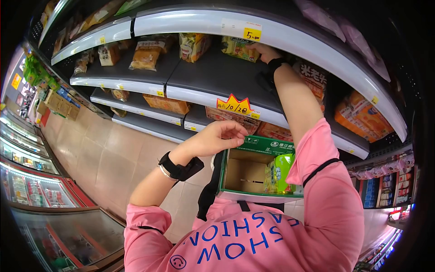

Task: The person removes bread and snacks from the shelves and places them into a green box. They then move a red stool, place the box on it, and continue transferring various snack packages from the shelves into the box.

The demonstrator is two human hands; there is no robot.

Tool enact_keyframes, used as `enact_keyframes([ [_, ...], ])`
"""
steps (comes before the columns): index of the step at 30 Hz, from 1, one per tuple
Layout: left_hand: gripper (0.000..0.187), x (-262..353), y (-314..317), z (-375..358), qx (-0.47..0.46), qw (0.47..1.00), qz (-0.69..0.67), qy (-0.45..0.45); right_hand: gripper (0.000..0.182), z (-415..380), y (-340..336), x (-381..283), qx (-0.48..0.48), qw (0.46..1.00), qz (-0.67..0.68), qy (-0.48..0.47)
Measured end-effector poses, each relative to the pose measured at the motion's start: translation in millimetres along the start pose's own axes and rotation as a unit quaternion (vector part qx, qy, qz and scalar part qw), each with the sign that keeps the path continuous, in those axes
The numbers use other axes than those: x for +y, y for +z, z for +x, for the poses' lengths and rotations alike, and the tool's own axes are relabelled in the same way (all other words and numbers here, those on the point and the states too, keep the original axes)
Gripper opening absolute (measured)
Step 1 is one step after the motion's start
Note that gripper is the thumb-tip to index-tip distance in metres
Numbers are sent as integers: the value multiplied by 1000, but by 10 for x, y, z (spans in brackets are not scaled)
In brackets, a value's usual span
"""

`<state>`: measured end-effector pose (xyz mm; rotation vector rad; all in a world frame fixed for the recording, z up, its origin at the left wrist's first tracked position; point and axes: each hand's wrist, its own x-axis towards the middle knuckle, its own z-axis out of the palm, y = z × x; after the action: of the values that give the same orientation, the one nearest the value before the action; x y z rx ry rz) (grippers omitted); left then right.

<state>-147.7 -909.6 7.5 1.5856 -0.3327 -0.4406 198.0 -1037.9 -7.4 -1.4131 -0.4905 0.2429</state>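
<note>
My right hand reaches in under the upper shelf lip. It grips the right end of a yellow-green snack packet on the middle shelf; the fingertips are partly hidden. My left hand hovers above the back rim of a green cardboard box, loosely curled, with a gap between thumb and fingers and nothing in it. The box rests against my body with its top open. Inside it, a bright green snack packet stands at the right end, partly covered by my right sleeve.
Bagged bread and a yellow packet sit farther left on that shelf. To the right are a red-brown bag and orange packs. A yellow price sign sticks up at the shelf edge. Glass-topped freezers stand at lower left.
</note>
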Motion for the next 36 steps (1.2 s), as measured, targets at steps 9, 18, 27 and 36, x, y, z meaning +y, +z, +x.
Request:
enact_keyframes([
  [9, 24, -48, 3, 40, -3, 1000, -14, -22, 52, -102, -53, -77, -47, 997, -55, 32],
  [18, 24, -8, 106, 95, -9, 1000, -9, -18, 62, -571, 124, -519, 8, 979, -183, 86],
  [27, 25, -6, 231, 160, -14, 999, 33, -41, 29, -1575, 524, -1055, -29, 799, -535, -275],
  [36, 29, 34, 435, 165, -198, 945, 252, -61, 18, -3067, 29, -768, -570, 520, -636, 4],
])
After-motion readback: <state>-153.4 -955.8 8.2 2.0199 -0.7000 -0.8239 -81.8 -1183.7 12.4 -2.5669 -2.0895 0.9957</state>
